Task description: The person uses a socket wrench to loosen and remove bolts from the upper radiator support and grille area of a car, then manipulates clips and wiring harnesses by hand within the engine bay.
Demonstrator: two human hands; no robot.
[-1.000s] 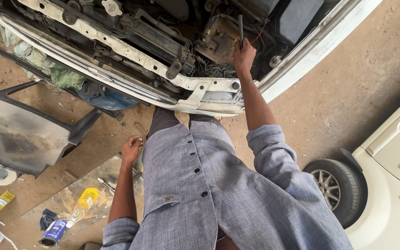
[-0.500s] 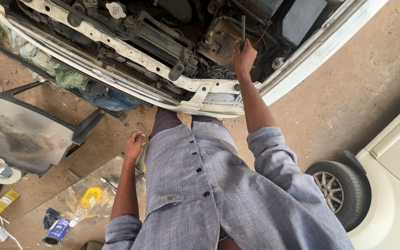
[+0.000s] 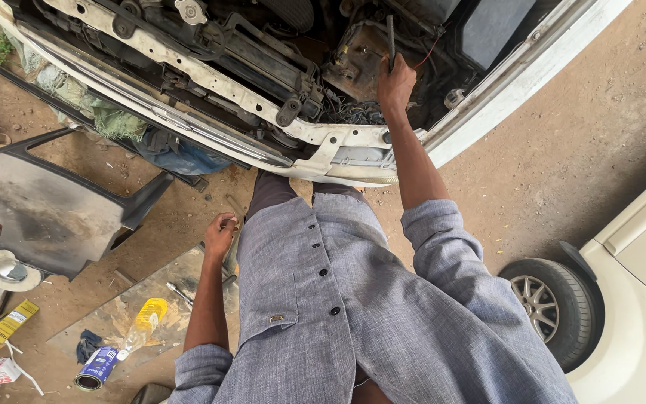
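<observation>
Blue can (image 3: 99, 367) beside yellow bottle (image 3: 143, 322)

A single view comes from a camera worn on the person's head, looking steeply down along their own body. The grey shirt (image 3: 368, 314) fills the lower middle, close to the lens. Farther off, across the top edge, lies the open front of a car (image 3: 263, 90), seen tilted. The dirt floor (image 3: 562, 150) spreads to both sides, well below the camera. The right hand (image 3: 395, 84) reaches up into the frame's top; the left hand (image 3: 220, 233) hangs by the hip. No second view shares the scene.
</observation>
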